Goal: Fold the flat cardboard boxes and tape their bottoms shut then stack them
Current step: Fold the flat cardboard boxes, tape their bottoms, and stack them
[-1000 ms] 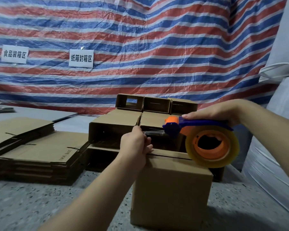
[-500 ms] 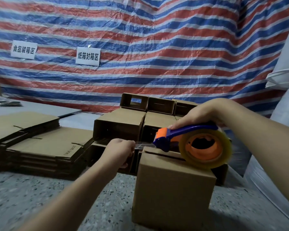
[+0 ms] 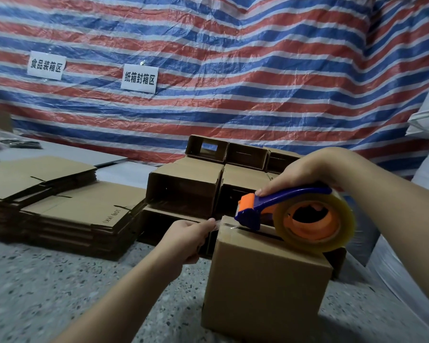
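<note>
Speckled floor carries the folded box [image 3: 265,273], its upturned seam running from far left to near right. At the seam's far-left end the left hand [image 3: 183,240] pinches the tape's free end [image 3: 216,223]. Just right of it, the right hand [image 3: 305,173] grips the tape dispenser [image 3: 295,214], roll resting on the flaps. Judging by this, the dispenser must travel rightward and nearer along the seam.

The near box [image 3: 265,280] is matt brown cardboard, as are the folded boxes [image 3: 183,191] beyond it and the flat stacks [image 3: 67,214] on the left. The tape dispenser [image 3: 278,204] is smooth blue and orange plastic, its tape roll [image 3: 342,233] glossy and translucent yellowish. The floor [image 3: 60,280] is speckled grey stone, rough-looking. The far tarp [image 3: 233,70] is crinkled woven plastic with a slight sheen, bearing white paper signs [image 3: 139,78].
</note>
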`<act>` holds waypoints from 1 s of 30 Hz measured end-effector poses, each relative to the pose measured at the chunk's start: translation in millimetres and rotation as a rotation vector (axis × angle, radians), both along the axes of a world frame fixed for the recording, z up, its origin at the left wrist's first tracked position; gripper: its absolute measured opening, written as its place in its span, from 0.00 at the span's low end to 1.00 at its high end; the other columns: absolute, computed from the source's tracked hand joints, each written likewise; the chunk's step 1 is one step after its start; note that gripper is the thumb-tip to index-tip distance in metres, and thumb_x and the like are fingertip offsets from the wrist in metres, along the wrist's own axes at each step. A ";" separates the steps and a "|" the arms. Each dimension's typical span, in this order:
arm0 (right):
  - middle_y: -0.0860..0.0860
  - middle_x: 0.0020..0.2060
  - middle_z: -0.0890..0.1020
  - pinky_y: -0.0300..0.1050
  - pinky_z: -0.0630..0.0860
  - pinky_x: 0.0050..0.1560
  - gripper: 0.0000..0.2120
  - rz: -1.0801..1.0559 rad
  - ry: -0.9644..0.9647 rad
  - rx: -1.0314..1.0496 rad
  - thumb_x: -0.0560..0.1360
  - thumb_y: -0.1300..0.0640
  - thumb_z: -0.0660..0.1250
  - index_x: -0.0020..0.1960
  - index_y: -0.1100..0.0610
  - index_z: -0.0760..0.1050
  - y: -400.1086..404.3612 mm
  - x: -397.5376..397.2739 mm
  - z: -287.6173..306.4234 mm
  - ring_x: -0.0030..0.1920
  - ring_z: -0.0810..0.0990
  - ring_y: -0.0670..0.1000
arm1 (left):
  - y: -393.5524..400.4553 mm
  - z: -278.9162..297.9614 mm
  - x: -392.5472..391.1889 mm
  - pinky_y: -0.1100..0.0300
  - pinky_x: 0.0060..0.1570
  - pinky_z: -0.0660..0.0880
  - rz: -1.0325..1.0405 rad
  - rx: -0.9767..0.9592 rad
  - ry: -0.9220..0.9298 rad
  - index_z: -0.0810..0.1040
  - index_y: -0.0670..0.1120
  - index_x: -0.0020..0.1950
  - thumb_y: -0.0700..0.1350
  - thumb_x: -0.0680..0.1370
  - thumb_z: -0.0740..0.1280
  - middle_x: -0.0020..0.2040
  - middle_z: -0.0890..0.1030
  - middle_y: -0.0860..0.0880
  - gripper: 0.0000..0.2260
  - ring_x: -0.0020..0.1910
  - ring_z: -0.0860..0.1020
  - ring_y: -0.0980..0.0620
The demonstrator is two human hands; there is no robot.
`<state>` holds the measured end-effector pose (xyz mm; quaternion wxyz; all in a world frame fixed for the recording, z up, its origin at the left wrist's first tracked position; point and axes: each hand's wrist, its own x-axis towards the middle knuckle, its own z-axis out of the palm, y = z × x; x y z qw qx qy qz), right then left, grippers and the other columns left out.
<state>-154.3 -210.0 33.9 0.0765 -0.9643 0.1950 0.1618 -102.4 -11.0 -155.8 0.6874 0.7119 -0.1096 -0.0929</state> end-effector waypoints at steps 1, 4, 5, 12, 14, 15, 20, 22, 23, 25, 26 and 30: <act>0.52 0.39 0.88 0.41 0.82 0.37 0.37 0.006 0.007 -0.004 0.57 0.27 0.70 0.55 0.53 0.78 0.9 0.5 -0.1 0.36 0.87 0.50 | -1.0 -3.0 -0.8 0.62 0.29 0.69 0.002 0.009 0.010 0.75 0.47 0.38 0.56 0.77 0.69 0.31 0.72 0.51 0.15 0.27 0.69 0.55; 0.52 0.39 0.88 0.41 0.82 0.36 0.38 0.010 0.009 0.003 0.56 0.27 0.70 0.55 0.53 0.77 1.5 0.9 -0.4 0.36 0.87 0.50 | -4.6 -8.5 -6.1 0.61 0.31 0.67 -0.052 0.008 0.044 0.77 0.45 0.42 0.59 0.77 0.68 0.37 0.73 0.48 0.17 0.31 0.68 0.54; 0.52 0.40 0.88 0.41 0.82 0.36 0.38 0.008 0.006 0.006 0.56 0.27 0.71 0.56 0.53 0.77 1.0 1.2 -0.8 0.36 0.87 0.50 | -5.5 -9.2 -7.7 0.62 0.30 0.66 -0.077 0.004 0.056 0.77 0.45 0.43 0.60 0.77 0.67 0.37 0.73 0.48 0.18 0.30 0.67 0.54; 0.52 0.38 0.88 0.41 0.82 0.36 0.36 0.007 0.008 0.063 0.58 0.29 0.71 0.56 0.53 0.76 -2.3 0.2 -2.5 0.36 0.87 0.49 | -12.9 -10.3 -13.6 0.62 0.29 0.65 -0.111 0.011 0.112 0.79 0.45 0.42 0.64 0.78 0.62 0.30 0.75 0.52 0.23 0.29 0.67 0.54; 0.52 0.40 0.88 0.41 0.82 0.38 0.36 0.003 0.006 0.079 0.59 0.29 0.71 0.57 0.52 0.76 -3.0 -0.4 -2.8 0.37 0.87 0.50 | -11.7 -13.7 -13.7 0.60 0.32 0.66 -0.115 0.050 0.128 0.76 0.46 0.37 0.68 0.76 0.61 0.30 0.74 0.51 0.25 0.31 0.68 0.53; 0.52 0.41 0.88 0.41 0.82 0.38 0.35 0.002 0.006 0.084 0.60 0.29 0.71 0.57 0.52 0.76 -3.1 -0.5 -2.8 0.37 0.87 0.50 | -10.0 -15.7 -14.7 0.60 0.34 0.66 -0.141 0.075 0.153 0.74 0.47 0.36 0.70 0.75 0.60 0.33 0.74 0.50 0.26 0.32 0.68 0.52; 0.51 0.38 0.88 0.40 0.81 0.35 0.28 -0.007 -0.004 0.070 0.69 0.31 0.69 0.56 0.52 0.76 1.5 0.0 -3.1 0.35 0.86 0.49 | -12.0 -25.3 -20.4 0.60 0.48 0.72 -0.033 0.018 -0.050 0.71 0.49 0.63 0.66 0.79 0.55 0.60 0.78 0.49 0.24 0.53 0.76 0.55; 0.51 0.37 0.87 0.39 0.81 0.35 0.27 -0.011 -0.001 0.064 0.70 0.31 0.69 0.56 0.52 0.75 2.1 0.9 -3.2 0.34 0.86 0.49 | -16.5 -21.1 -30.0 0.61 0.60 0.67 0.040 -0.061 -0.248 0.66 0.56 0.73 0.67 0.77 0.51 0.69 0.69 0.59 0.28 0.63 0.69 0.62; 0.51 0.37 0.87 0.39 0.81 0.35 0.27 -0.009 0.001 0.065 0.70 0.31 0.69 0.56 0.52 0.75 1.9 1.3 -3.2 0.34 0.86 0.49 | -19.3 -20.4 -36.1 0.60 0.66 0.62 -0.015 -0.081 -0.295 0.62 0.58 0.76 0.71 0.73 0.50 0.69 0.64 0.63 0.34 0.67 0.64 0.63; 0.51 0.37 0.87 0.39 0.81 0.35 0.27 -0.001 0.007 0.076 0.70 0.31 0.68 0.56 0.51 0.74 0.5 2.2 -3.5 0.34 0.87 0.49 | -24.4 -23.4 -45.2 0.57 0.69 0.58 -0.119 -0.064 -0.288 0.55 0.62 0.78 0.76 0.65 0.52 0.72 0.62 0.62 0.43 0.70 0.60 0.61; 0.51 0.37 0.88 0.40 0.82 0.36 0.28 0.002 0.010 0.085 0.69 0.31 0.69 0.56 0.51 0.74 -0.4 2.5 -3.6 0.35 0.87 0.49 | -24.7 -25.5 -47.1 0.56 0.69 0.59 -0.136 -0.062 -0.277 0.54 0.62 0.79 0.76 0.64 0.54 0.74 0.62 0.60 0.45 0.71 0.61 0.59; 0.52 0.41 0.88 0.41 0.82 0.38 0.32 0.002 0.010 0.119 0.65 0.30 0.71 0.58 0.53 0.76 -3.4 1.7 -4.1 0.37 0.87 0.49 | -22.0 -26.5 -51.6 0.53 0.73 0.62 -0.134 -0.072 -0.311 0.60 0.57 0.79 0.73 0.67 0.55 0.75 0.66 0.56 0.42 0.72 0.65 0.57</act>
